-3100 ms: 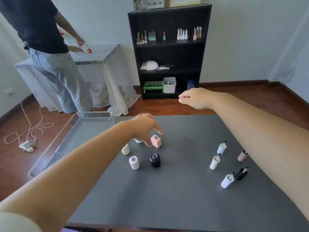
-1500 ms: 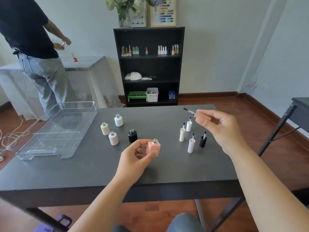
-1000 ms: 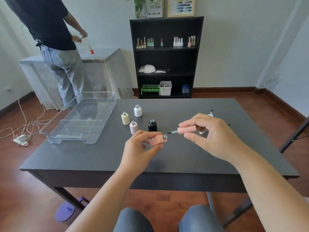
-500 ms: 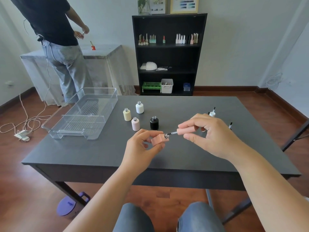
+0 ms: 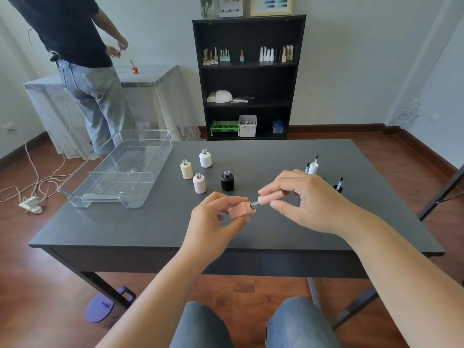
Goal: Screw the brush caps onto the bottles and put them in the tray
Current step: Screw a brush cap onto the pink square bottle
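My left hand (image 5: 213, 219) grips a square pink bottle (image 5: 239, 209), tilted with its neck pointing right. My right hand (image 5: 308, 199) pinches a pink brush cap (image 5: 272, 198) whose brush is mostly inside the bottle's neck; a short stretch of stem still shows. Uncapped bottles stand behind on the dark table (image 5: 155, 222): yellow (image 5: 186, 170), white (image 5: 205, 159), pale pink (image 5: 199, 183) and black (image 5: 227, 181). A clear plastic tray (image 5: 120, 172) sits at the table's left. A white brush cap (image 5: 313, 167) and a black one (image 5: 339, 187) stand upright behind my right hand, partly hidden.
A person in a black shirt stands at a covered side table (image 5: 148, 79) at the back left. A black shelf (image 5: 248, 76) with small bottles and bins stands against the far wall. Cables and a power strip (image 5: 30, 204) lie on the wooden floor at left.
The brush has slid deeper into the pink bottle's neck, and the cap now sits close to the neck. Both hands hold the same grips.
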{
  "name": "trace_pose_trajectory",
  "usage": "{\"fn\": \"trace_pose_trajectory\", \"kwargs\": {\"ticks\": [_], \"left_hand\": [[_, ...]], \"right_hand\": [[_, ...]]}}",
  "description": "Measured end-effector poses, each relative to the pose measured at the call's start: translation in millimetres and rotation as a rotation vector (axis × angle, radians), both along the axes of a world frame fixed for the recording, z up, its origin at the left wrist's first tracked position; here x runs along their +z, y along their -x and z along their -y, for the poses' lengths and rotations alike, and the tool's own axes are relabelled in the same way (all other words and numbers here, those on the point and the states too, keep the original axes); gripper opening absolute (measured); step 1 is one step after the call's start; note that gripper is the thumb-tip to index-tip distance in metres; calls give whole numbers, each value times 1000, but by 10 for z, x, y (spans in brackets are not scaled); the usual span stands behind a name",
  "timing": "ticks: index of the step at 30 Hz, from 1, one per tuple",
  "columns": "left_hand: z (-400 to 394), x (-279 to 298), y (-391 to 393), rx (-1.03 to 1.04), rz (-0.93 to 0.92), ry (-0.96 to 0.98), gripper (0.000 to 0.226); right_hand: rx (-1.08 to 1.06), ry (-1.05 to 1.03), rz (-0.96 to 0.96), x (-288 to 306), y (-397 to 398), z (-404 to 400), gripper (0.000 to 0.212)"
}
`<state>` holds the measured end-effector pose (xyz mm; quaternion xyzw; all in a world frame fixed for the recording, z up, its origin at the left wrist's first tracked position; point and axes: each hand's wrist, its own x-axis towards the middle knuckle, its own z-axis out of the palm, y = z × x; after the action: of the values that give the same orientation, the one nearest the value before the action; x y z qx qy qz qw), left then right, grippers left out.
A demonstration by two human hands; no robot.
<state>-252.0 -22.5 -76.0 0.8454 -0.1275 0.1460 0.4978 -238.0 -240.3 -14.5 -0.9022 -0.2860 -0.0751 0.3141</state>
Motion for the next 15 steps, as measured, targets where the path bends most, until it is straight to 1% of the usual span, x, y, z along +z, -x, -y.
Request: {"fn": "trace_pose_trajectory", "kwargs": {"ticks": [3,5,10,15], "left_hand": [[5,28,26,-13,58,-48,34],[-5,43,33,-17,86,-76,33],[-49,71,36,-8,91,-53,32],[-91,42,55,-43,62,42,33]], "right_hand": [[39,21,10,-7,10,-21,28],[51,31,50,-20,18,-36,30],[59,-32,165,-88,61,-95,26],[38,-196,81,-187,87,-86,25]]}}
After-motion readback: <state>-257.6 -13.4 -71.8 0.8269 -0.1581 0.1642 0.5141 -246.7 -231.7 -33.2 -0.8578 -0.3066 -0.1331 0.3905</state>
